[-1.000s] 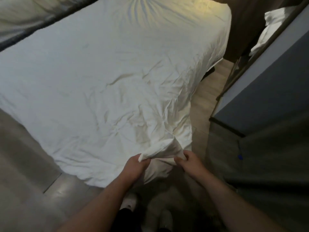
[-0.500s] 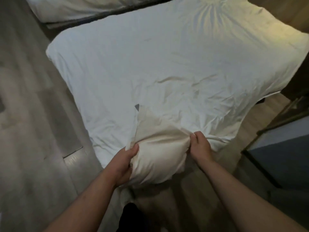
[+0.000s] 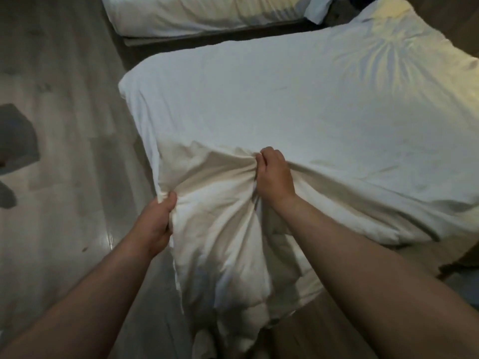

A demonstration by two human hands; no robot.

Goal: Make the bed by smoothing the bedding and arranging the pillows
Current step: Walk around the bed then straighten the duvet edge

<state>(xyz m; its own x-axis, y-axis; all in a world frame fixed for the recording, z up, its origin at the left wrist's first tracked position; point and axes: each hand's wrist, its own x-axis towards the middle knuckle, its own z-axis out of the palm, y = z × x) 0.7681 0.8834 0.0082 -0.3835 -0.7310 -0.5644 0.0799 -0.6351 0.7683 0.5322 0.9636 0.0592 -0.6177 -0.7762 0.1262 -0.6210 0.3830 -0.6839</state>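
The white duvet [image 3: 298, 107] covers the bed across the centre and right of the frame, with its near corner lifted in a bunch at lower centre. The left hand [image 3: 155, 225] grips the corner's edge, fingers curled round the cloth. The right hand [image 3: 274, 177] clutches a gathered fold just above. The step appears to be smoothing; next, the corner probably needs pulling taut and laying flat. A second bed [image 3: 194, 19] lies along the top edge.
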